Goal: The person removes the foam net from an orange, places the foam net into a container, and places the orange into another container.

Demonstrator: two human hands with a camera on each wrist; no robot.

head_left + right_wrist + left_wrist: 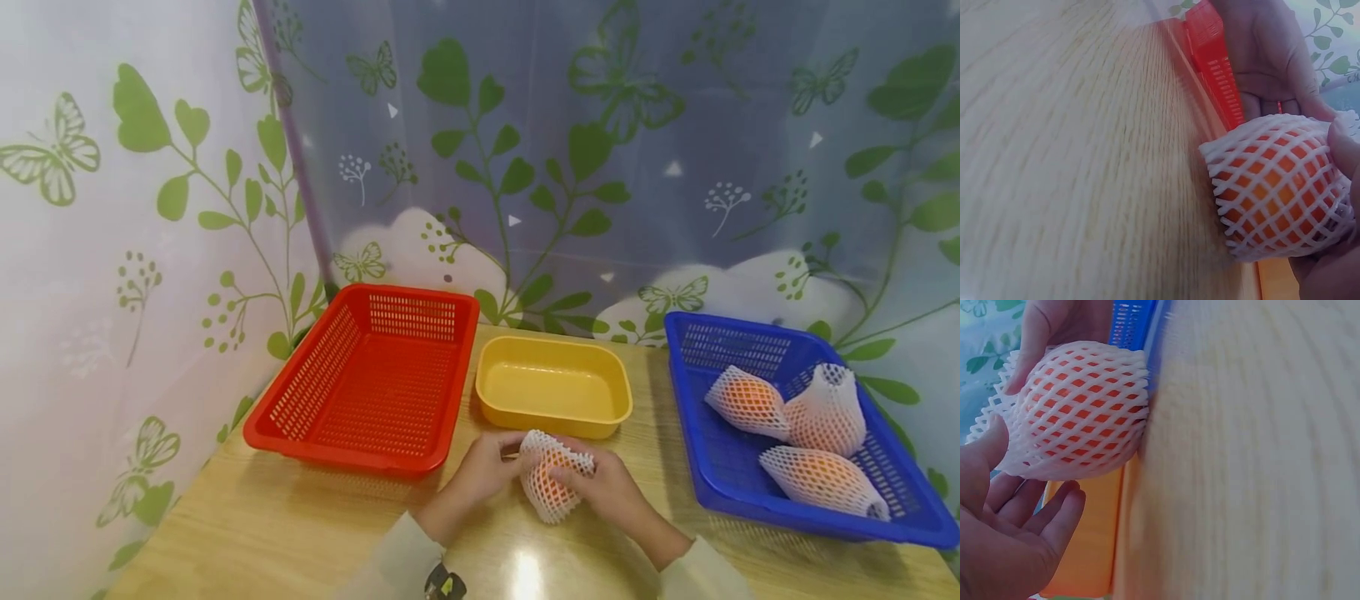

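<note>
An orange-coloured round fruit [1275, 194] sits inside a white foam net sleeve [1085, 412], held just above the table's front part. My right hand [611, 492] grips the netted fruit from the right, its thumb pressed on the netting. From the left, my left hand [483, 471] pinches the loose upper edge of the sleeve between thumb and fingers. In the left wrist view, the left hand [1016, 531] has its other fingers loosely bent beneath the fruit. Part of the right-hand fingers is hidden behind the sleeve.
Behind the hands stands a yellow tub [555, 421]. A red basket [367, 458] is at the left on the wooden table [255, 533]. At the right, a blue basket [693, 450] contains three netted fruits [825, 479]. A patterned curtain [540, 192] hangs behind.
</note>
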